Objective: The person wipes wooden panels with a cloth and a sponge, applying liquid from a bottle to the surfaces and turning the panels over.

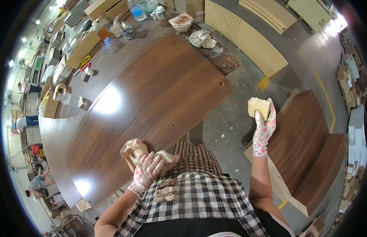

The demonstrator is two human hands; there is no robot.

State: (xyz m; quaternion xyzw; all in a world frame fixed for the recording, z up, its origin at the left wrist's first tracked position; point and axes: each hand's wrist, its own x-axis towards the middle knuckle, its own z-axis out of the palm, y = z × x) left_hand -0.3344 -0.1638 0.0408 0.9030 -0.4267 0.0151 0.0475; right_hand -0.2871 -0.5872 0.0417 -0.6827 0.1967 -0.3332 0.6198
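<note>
A dark brown wood-grain panel [151, 91] with several small holes lies on the workbench in front of me. My left hand [146, 173], in a white glove with pink flowers, presses a stained, crumpled rag [135, 152] at the panel's near edge, close to my checked apron. Out to the right, above the floor and apart from the panel, my right hand [264, 125] wears a matching glove. Its thumb and fingers grip a pale yellow sponge block [258, 106].
Brown panels [298, 138] stand at my right. A bowl [181, 22] and a crumpled cloth [202, 39] sit beyond the panel. Scissors [84, 64], a clear bottle [68, 99] and a water bottle [136, 11] stand along the bench's left and far sides. Other people work at far left.
</note>
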